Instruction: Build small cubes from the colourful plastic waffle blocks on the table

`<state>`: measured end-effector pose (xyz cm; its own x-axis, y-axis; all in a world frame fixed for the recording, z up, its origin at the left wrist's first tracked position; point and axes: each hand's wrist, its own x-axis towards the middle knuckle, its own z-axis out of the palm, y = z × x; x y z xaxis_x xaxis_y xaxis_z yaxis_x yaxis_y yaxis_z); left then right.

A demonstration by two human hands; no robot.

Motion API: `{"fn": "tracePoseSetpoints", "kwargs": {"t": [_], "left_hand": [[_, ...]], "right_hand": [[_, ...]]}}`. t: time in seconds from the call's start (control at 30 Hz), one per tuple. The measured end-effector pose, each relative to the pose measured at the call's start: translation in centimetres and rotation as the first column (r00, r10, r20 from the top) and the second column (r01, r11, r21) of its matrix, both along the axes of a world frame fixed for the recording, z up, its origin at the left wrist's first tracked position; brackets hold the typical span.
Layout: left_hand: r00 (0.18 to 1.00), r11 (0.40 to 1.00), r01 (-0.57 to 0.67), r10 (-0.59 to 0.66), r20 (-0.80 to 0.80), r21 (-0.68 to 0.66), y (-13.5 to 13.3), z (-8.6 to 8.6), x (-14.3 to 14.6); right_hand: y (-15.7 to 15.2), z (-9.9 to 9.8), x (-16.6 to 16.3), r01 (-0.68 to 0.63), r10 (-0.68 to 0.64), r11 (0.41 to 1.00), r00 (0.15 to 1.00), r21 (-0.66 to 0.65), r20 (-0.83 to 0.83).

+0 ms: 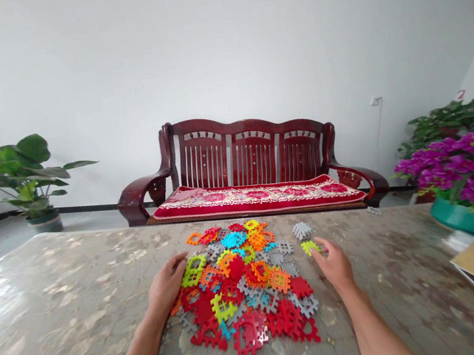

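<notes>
A teal pot point(465, 220) of purple flowers point(471, 161) stands well right of the right grip point(334, 263), and a dark pot point(44, 221) with a leafy plant point(22, 171) sits far beyond the left grip point(166, 286). Between the grips a heap of coloured plastic tiles point(244, 284) lies on the marbled table point(63, 317): the left grip rests open against its edge, the right one touches a lime tile point(310, 246) just short of a grey tile point(302, 230), pinched or merely touched I cannot tell. Beyond both stands a red wooden bench point(251, 152) against the white wall point(245, 42)
</notes>
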<state>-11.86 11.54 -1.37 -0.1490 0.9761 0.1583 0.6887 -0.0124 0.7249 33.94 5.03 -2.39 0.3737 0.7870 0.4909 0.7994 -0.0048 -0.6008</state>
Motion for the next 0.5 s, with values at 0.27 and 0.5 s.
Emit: {"fn": "tracePoseSetpoints", "kwargs": {"t": [0.27,0.5], "left_hand": [[0.99,0.998,-0.031,0.024,-0.142,-0.047,0.1,0.8,0.2],[0.984,0.998,-0.017,0.005,-0.178,-0.063,-0.1,1.1,0.5]], "right_hand": [[-0.8,2.0,-5.4,-0.484,0.448,0.872,0.85,-0.077,-0.277],[-1.6,4.1,-7.4,-0.582,0.587,0.751,0.805,-0.311,-0.089]]}}
